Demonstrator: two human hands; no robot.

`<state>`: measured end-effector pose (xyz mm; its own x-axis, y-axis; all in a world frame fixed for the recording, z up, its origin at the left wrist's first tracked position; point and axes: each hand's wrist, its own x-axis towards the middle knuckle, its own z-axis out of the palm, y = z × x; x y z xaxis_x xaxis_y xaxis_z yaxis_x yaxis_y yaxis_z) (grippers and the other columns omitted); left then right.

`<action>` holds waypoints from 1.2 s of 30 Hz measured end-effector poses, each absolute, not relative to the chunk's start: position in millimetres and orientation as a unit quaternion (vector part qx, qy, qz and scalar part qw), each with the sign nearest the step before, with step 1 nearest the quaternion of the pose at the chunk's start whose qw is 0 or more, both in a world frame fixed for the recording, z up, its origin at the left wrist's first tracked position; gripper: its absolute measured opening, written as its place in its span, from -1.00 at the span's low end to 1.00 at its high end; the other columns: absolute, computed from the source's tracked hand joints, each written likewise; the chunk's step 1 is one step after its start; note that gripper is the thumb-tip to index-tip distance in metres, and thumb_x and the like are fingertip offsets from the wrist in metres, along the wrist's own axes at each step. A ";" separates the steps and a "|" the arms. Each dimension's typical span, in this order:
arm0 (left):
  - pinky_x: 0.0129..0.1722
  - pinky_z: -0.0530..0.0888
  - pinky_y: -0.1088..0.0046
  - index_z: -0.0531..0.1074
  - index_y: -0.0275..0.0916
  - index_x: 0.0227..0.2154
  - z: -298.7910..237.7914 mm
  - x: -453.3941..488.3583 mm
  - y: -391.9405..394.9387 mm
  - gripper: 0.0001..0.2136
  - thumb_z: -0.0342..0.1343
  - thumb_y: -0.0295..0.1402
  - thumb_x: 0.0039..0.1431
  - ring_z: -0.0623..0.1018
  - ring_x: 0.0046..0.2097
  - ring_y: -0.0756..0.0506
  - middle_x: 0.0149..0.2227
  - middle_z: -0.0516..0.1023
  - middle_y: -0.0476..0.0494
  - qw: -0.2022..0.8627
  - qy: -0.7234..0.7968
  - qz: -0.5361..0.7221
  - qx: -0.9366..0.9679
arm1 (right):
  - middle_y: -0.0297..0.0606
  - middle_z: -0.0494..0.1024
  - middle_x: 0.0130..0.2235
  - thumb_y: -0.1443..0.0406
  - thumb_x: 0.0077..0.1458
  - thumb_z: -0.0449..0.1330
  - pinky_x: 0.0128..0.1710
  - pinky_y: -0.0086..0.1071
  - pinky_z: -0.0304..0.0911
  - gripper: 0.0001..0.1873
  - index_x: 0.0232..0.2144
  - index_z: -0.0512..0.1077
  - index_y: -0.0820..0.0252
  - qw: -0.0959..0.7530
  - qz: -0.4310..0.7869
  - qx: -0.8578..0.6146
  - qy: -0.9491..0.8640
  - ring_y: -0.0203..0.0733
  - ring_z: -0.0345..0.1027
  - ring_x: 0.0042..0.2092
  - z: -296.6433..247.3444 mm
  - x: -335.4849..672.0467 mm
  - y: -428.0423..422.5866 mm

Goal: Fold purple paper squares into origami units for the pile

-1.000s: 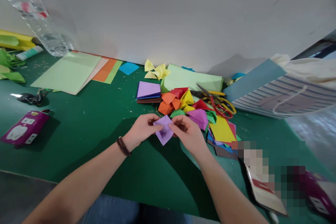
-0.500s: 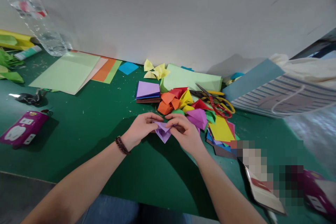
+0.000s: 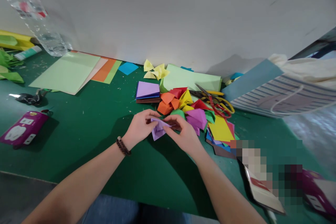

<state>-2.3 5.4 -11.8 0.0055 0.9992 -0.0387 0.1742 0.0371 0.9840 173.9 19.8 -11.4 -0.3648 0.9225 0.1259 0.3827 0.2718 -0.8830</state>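
Note:
A small folded lilac paper piece [image 3: 158, 130] sits between both hands just above the green table [image 3: 91, 129]. My left hand [image 3: 140, 126], with a dark bead bracelet at the wrist, pinches its left side. My right hand [image 3: 183, 133] pinches the right side, thumb and fingers pressed on a fold. Just beyond the hands lies a heap of folded paper pieces [image 3: 183, 103] in orange, red, yellow, green and purple.
A stack of square sheets [image 3: 147, 92] with purple on top and scissors [image 3: 215, 101] lie behind the heap. Large pale sheets [image 3: 69, 71] lie at the left, a plastic bottle [image 3: 39, 17] at far left, a striped paper bag [image 3: 280, 92] at right, purple power strips [image 3: 22, 129] at both sides.
The lilac piece has been folded smaller and flatter between my fingers, and both hands have shifted slightly left and closer together.

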 end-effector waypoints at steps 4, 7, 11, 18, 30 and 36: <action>-0.20 0.50 0.47 0.47 -0.24 -0.30 -6.4 -0.2 0.7 -0.80 0.09 -0.61 0.04 0.59 -0.22 -0.04 -0.25 0.60 -0.06 0.393 0.550 0.431 0.597 | -0.25 0.58 -0.29 0.21 0.00 0.22 -0.28 -0.29 0.39 -0.82 -0.31 0.45 0.13 0.295 0.356 -0.494 -0.736 -0.16 0.47 -0.28 -15.6 172.9 19.8; -0.17 0.50 0.50 0.47 -0.25 -0.26 -5.2 3.0 -1.7 -0.72 0.08 -0.67 -0.03 0.58 -0.19 -0.03 -0.22 0.58 -0.06 0.394 0.541 0.428 0.607 | -0.30 0.58 -0.38 0.21 0.00 0.22 -0.33 -0.31 0.36 -0.87 -0.38 0.45 0.13 0.291 0.330 -0.520 -0.732 -0.18 0.47 -0.34 -16.0 173.2 19.1; -0.24 0.50 0.52 0.46 -0.25 -0.23 -9.2 7.1 -0.6 -0.62 0.09 -0.72 -0.14 0.57 -0.25 -0.01 -0.24 0.58 -0.04 0.433 0.550 0.412 0.583 | -0.32 0.56 -0.45 0.20 0.01 0.21 -0.38 -0.35 0.33 -0.87 -0.42 0.44 0.14 0.320 0.320 -0.527 -0.719 -0.20 0.45 -0.40 -14.8 172.0 16.8; -0.27 0.51 0.53 0.44 -0.28 -0.35 -14.9 8.9 1.1 -0.69 0.02 -0.74 -0.12 0.57 -0.29 0.01 -0.35 0.57 -0.03 0.466 0.564 0.442 0.519 | -0.34 0.53 -0.44 0.27 0.01 0.17 -0.39 -0.37 0.30 -0.93 -0.40 0.38 0.14 0.308 0.295 -0.508 -0.748 -0.23 0.41 -0.42 -16.6 162.9 13.5; -0.25 0.52 0.44 0.36 -0.26 -0.20 -10.9 15.3 -6.7 -0.66 0.10 -0.64 -0.09 0.55 -0.25 -0.03 -0.11 0.49 -0.17 0.396 0.544 0.467 0.575 | -0.34 0.51 -0.50 0.23 0.02 0.15 -0.44 -0.39 0.24 -0.89 -0.45 0.40 0.14 0.337 0.261 -0.522 -0.739 -0.23 0.36 -0.48 -11.6 161.3 13.8; -0.20 0.49 0.42 0.39 -0.25 -0.33 -11.6 12.1 -6.1 -0.75 0.08 -0.66 -0.09 0.54 -0.26 -0.04 -0.32 0.52 -0.06 0.339 0.558 0.437 0.619 | -0.36 0.50 -0.51 0.25 0.01 0.16 -0.45 -0.41 0.20 -0.89 -0.43 0.45 0.15 0.306 0.236 -0.517 -0.764 -0.25 0.35 -0.48 -13.4 158.9 13.6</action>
<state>12.1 -6.1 -11.6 -0.0044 0.9867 0.1627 0.3954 -0.1477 0.9065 158.9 13.6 -13.4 -0.2786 0.9340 0.2238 0.6450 0.3546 -0.6769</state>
